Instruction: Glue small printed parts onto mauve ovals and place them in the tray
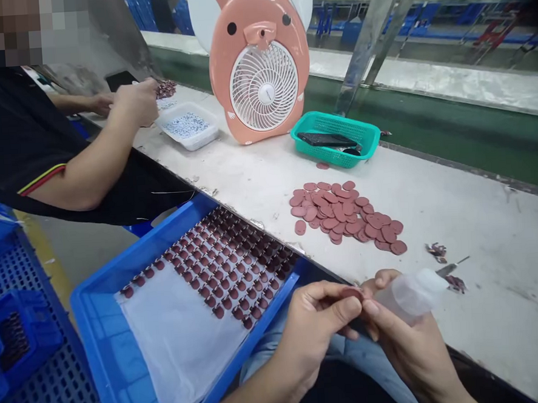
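1. The left grip pinches a reddish-brown oval disc between thumb and fingers, at the near edge of the desk.
2. The right grip grasps a translucent needle-tipped bottle, lying tilted across the hand; its fingertips meet the disc's edge.
3. Just beyond the bottle's tip lie two small dark clusters.
4. Past the hands, a loose pile of matching ovals spreads over the desk.
5. Left of the hands, a blue tray holds rows of small dark-red pieces on a white sheet.
6. Farther back stand a green basket, a pink animal-faced fan and a white tub, near a co-worker's hand.
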Motion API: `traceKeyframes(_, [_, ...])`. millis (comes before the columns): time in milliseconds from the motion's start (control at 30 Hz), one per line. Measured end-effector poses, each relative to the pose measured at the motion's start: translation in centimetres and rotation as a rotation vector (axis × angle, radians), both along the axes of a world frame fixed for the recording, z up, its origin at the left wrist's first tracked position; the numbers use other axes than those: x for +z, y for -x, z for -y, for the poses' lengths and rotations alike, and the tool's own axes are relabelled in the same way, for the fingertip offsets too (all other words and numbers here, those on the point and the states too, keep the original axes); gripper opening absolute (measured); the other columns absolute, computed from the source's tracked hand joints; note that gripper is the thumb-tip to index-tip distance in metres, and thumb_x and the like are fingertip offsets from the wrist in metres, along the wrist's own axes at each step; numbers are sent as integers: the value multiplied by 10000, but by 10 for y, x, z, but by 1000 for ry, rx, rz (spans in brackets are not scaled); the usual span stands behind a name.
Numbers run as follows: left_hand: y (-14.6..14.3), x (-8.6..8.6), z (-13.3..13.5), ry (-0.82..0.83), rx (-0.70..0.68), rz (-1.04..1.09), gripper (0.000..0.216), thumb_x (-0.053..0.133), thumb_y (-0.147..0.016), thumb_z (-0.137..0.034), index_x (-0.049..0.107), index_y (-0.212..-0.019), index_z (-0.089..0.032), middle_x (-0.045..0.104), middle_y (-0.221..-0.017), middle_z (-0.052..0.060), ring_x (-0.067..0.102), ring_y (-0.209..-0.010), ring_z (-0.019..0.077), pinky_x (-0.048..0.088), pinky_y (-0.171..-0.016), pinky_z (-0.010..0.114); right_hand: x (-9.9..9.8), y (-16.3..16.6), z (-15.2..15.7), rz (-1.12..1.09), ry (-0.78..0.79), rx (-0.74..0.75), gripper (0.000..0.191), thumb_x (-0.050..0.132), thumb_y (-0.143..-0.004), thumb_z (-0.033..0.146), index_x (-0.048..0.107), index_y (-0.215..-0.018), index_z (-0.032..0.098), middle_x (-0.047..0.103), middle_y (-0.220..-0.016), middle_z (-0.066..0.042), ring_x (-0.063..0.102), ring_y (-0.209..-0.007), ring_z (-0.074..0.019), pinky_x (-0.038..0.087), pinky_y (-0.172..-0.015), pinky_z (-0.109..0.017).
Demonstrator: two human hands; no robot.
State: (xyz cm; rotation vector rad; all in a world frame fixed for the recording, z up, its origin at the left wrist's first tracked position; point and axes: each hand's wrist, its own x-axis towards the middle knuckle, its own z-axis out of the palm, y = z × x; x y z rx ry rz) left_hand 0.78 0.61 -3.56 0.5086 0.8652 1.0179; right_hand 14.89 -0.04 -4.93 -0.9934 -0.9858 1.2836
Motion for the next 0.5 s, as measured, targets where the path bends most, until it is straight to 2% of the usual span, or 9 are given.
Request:
traceKeyframes(100, [11,-6,1,-26,-138,138,336,905,-682,-441,845,-907,-198,671,-781,39,685,-720,164,544,-507,201,-3,-3,9,-80,97,96,247,709,-922,314,508,-1055,260,625,-738,18,506,-475,-94,411,-399,-170])
traceKeyframes(233, [14,-14,0,-76,-215,220,378,960,-592,-406,847,-888,-200,612,-788,21,646,-679,153,564,-466,214,9,-2,14,-100,371,192,437,784,-852,417,466,-1101,249,573,-680,56,415,-415,-53,335,-396,-157])
traceKeyframes(333, [14,-16,2,-67,-142,213,348,933,-640,-431,833,-889,-209,647,-817,30,633,-698,136,538,-478,176,24,-4,15,7,429,111,595,753,-833,583,416,-1212,271,594,-723,36,487,-482,-105,395,-384,-176])
traceKeyframes(400, [16,-15,5,-21,-73,204,346,917,-662,-452,819,-905,-225,692,-861,40,644,-730,133,509,-478,149,30,-13,17,91,444,65,620,679,-859,654,362,-1276,324,616,-762,26,488,-509,-127,389,-371,-175])
traceKeyframes(467, [18,-13,7,70,0,198,379,930,-634,-463,810,-907,-228,741,-877,53,667,-730,133,485,-465,136,32,-27,19,245,435,18,557,671,-885,616,387,-1287,356,626,-774,22,484,-528,-127,386,-405,-173])
traceKeyframes(500, [20,-12,8,124,32,198,407,941,-609,-465,810,-913,-228,760,-872,58,677,-715,132,480,-460,135,32,-36,20,337,389,-18,521,711,-870,576,452,-1260,348,635,-791,8,509,-563,-135,406,-438,-183])
